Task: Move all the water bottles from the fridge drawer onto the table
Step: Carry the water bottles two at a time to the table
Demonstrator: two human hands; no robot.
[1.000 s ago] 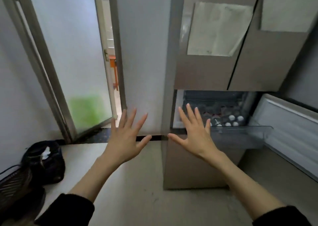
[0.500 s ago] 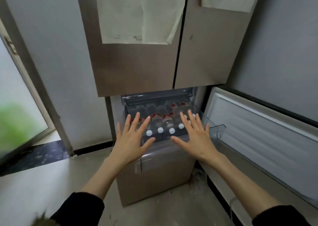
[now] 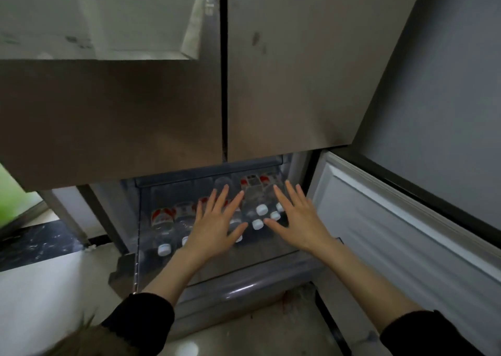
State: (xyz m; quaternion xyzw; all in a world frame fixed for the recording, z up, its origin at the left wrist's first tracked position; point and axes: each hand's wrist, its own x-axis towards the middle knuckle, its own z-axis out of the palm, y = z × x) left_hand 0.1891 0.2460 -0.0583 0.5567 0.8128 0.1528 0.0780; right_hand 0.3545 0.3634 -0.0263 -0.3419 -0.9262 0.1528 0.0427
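The fridge drawer [image 3: 238, 288] is pulled out below the two closed upper doors. Several clear water bottles [image 3: 165, 228] with white caps and red labels lie in it, caps toward me. My left hand [image 3: 217, 228] hovers flat over the middle bottles, fingers spread, holding nothing. My right hand [image 3: 295, 217] is spread above the right bottles [image 3: 260, 206], also empty. No table is in view.
An open lower fridge door [image 3: 401, 236] swings out on the right, close to my right arm. The closed upper fridge doors [image 3: 284, 70] hang right above the drawer. A pale floor [image 3: 40, 296] and a dark threshold strip [image 3: 35, 244] lie to the left.
I have come closer to the fridge, so the drawer fills more of the view. Both open hands have moved forward to hover over the bottles.
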